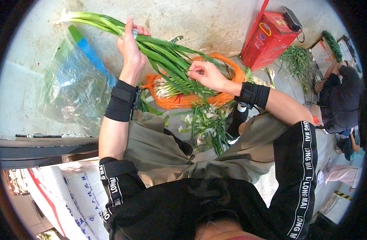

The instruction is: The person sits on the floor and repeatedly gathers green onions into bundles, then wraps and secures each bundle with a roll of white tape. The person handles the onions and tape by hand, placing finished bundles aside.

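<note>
My left hand (pixel 131 49) is wrapped around a bunch of scallions (pixel 168 57), near a clear band (pixel 135 33). Their white ends point to the upper left, and the long green leaves fan out to the right. At the leaves' lower edge is my right hand (pixel 209 75), thumb and fingers drawn together; I cannot tell whether a leaf is between them. Beneath the leaves, an orange plastic bag (pixel 171 103) lies spread around more scallions (pixel 165 88). Loose leaf and peel trimmings (pixel 212 124) cover the floor between my feet.
Left of the bunch lies a clear plastic bag (pixel 75 90) against the wall. A red box (pixel 268 42) stands beyond the orange bag. Farther right are a heap of greens (pixel 297 60) and a crouching person (pixel 340 93). White printed packaging (pixel 84 198) is at lower left.
</note>
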A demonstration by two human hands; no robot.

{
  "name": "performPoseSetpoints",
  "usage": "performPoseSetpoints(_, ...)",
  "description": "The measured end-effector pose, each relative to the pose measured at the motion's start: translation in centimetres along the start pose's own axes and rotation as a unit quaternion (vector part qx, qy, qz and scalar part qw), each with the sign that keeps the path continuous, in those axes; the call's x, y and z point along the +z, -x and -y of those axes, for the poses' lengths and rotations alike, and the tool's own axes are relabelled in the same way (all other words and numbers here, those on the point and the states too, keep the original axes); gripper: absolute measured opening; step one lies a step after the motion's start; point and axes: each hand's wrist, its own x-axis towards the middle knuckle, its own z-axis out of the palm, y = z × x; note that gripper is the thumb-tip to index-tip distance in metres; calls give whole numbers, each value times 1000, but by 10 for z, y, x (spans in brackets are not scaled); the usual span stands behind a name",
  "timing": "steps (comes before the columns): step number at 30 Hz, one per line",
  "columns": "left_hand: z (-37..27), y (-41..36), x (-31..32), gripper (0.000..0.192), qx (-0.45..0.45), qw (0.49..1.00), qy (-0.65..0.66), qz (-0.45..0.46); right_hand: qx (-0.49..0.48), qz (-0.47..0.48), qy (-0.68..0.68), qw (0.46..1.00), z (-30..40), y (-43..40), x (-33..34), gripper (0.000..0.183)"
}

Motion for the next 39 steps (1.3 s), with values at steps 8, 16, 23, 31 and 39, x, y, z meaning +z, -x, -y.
performPoseSetpoints(8,8,18,16,33,-3,997,-69,16,235,57,-76,967,2,-8,1,12)
performPoseSetpoints(16,21,23,26,38,40,989,-140,37,279,74,-74,955,-5,-8,-1,12)
performPoseSetpoints(23,45,40,50,29,85,990,-109,-12,260,-107,62,958,-38,-7,13,16)
performPoseSetpoints(31,0,12,35,31,111,990,-92,8,234,66,258,935,-108,28,-8,18)
performPoseSetpoints(39,-34,-4,6,31,-24,992,13,124,64,341,498,795,-107,99,12,23)
